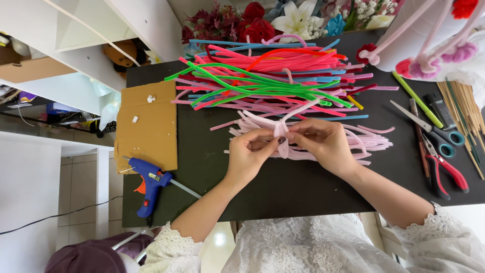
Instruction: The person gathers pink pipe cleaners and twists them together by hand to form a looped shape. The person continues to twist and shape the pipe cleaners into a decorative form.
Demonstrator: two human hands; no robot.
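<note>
I have a bundle of pale pink fuzzy pipe cleaners pinched between both hands over the black tabletop: my left hand clenches the folded stems from one side, my right hand grips them from the other, and my thumbs meet at the bend. To do this well I judge I should keep the pinch tight right at the fold and hold the loose ends level so they don't spring apart. More pale pink stems lie just behind my hands, and beyond them is a mixed heap of bright pink, green, blue and red pipe cleaners. I see no box or tray on the table. The blue glue gun rests on the brown cardboard sheet, and the teal-handled scissors and red-handled pliers lie to my right.
</note>
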